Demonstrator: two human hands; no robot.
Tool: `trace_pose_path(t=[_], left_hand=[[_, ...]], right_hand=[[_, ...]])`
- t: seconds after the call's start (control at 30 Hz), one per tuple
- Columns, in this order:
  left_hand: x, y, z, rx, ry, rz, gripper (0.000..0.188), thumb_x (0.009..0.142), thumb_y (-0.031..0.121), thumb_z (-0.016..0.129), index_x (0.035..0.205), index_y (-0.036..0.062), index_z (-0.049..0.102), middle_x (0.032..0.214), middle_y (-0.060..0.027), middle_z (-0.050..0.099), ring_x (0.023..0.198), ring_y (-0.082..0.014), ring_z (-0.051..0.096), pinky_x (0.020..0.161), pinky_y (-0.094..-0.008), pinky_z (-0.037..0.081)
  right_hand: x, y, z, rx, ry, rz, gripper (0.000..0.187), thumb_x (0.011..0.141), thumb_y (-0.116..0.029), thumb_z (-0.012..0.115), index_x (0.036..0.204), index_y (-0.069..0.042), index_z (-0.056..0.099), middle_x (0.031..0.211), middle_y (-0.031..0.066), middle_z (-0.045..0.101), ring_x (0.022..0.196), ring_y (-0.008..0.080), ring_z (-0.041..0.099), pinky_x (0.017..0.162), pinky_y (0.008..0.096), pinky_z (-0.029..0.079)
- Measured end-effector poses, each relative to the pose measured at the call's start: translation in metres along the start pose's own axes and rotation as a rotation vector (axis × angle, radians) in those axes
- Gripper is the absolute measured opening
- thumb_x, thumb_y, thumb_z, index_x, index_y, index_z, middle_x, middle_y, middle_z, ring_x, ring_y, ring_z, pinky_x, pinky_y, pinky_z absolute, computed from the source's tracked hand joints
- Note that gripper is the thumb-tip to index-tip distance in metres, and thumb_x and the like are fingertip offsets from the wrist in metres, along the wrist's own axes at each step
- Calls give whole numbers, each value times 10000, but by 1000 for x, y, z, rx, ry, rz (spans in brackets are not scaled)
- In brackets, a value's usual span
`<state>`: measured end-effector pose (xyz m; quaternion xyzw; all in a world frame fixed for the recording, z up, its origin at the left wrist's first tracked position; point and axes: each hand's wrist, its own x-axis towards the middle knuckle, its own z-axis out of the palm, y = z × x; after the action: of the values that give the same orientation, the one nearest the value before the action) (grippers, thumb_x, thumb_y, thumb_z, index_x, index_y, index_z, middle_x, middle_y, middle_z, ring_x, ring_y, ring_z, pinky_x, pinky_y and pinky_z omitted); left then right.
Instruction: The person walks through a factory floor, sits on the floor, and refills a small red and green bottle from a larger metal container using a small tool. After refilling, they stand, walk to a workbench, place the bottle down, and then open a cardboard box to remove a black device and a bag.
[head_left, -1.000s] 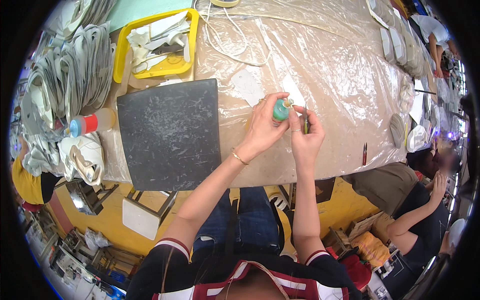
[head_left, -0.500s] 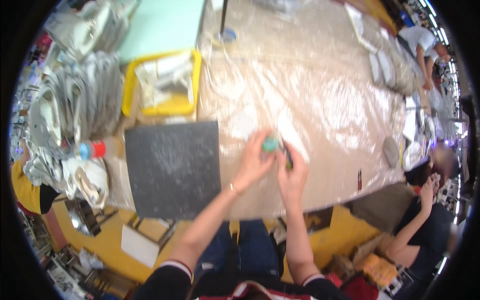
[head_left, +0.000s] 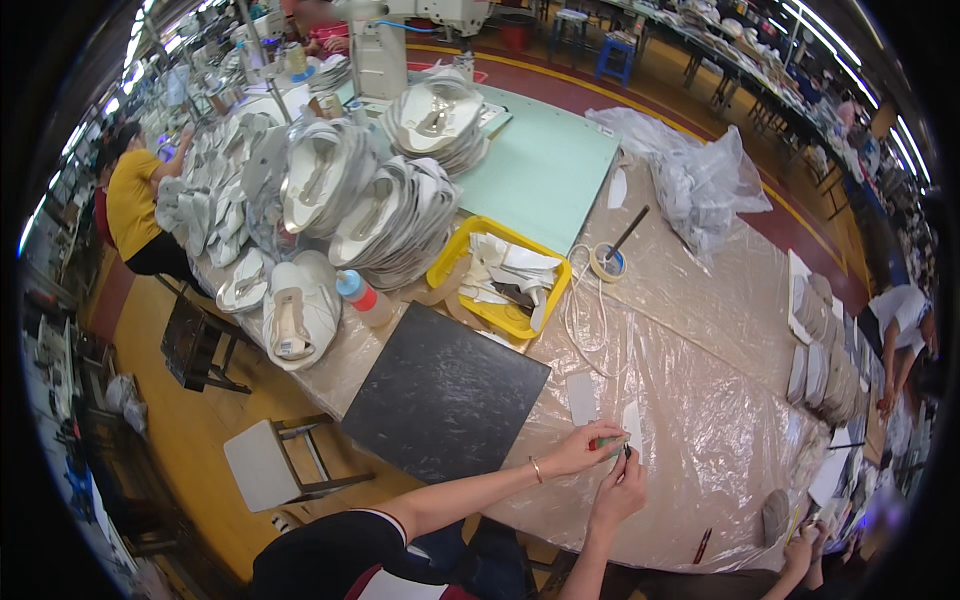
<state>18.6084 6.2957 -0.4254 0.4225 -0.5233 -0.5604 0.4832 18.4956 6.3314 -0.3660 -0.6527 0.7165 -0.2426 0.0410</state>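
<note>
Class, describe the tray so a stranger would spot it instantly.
On the plastic-covered table, find the large black mat. Just beyond it sits the tray, holding pale scraps. Its bright yellow rim sets it apart from the whitish shoe parts alongside.

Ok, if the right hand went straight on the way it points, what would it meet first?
The right hand would probably come first to the narrow white piece on the plastic-covered table, just beyond its fingertips, though depth is unclear and it might pass above.

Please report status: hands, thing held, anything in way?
Left hand holds small green bottle, partly hidden. Right hand close by, gripping dark tool. White piece lies just beyond.
</note>
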Motion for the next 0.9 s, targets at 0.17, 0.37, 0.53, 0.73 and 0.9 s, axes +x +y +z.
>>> trace_pose_path(t=[0.17, 0.37, 0.53, 0.73, 0.9], left_hand=[[3, 7, 3, -131, 6, -125, 274, 951, 194, 616, 1180, 47, 644, 1128, -44, 588, 602, -60, 518, 524, -202, 427], [9, -7, 12, -39, -8, 23, 243, 930, 199, 646, 1096, 25, 676, 1058, -66, 634, 782, -117, 581, 678, -258, 479], [13, -22, 20, -5, -7, 10, 264, 910, 220, 672, 1080, 19, 687, 1039, -90, 650, 956, -164, 595, 802, -293, 476], [13, -22, 24, 45, 34, 10, 220, 929, 200, 638, 1045, 17, 680, 1052, -90, 653, 969, -180, 598, 860, -305, 479], [13, -13, 19, -47, -25, -79, 245, 972, 204, 583, 1020, -16, 678, 1055, -77, 650, 949, -127, 589, 821, -281, 494]], right_hand=[[4, 4, -5, -8, 90, -88, 233, 920, -222, 617, 1084, -62, 660, 797, 134, 623, 685, 324, 627, 582, 432, 465], [1, 14, -16, -61, -23, -33, 307, 928, -248, 596, 1145, -38, 652, 861, 164, 654, 750, 346, 644, 635, 444, 484], [-2, 15, -19, -133, -100, 15, 317, 935, -247, 574, 1171, -49, 650, 888, 171, 662, 796, 354, 647, 672, 461, 488], [-7, 15, -13, -140, -57, -29, 303, 925, -225, 569, 1147, -38, 657, 900, 176, 664, 792, 346, 647, 670, 460, 486], [-8, 19, -4, -239, 51, -67, 269, 921, -257, 584, 1122, -98, 668, 802, 124, 631, 685, 312, 627, 591, 433, 465]])
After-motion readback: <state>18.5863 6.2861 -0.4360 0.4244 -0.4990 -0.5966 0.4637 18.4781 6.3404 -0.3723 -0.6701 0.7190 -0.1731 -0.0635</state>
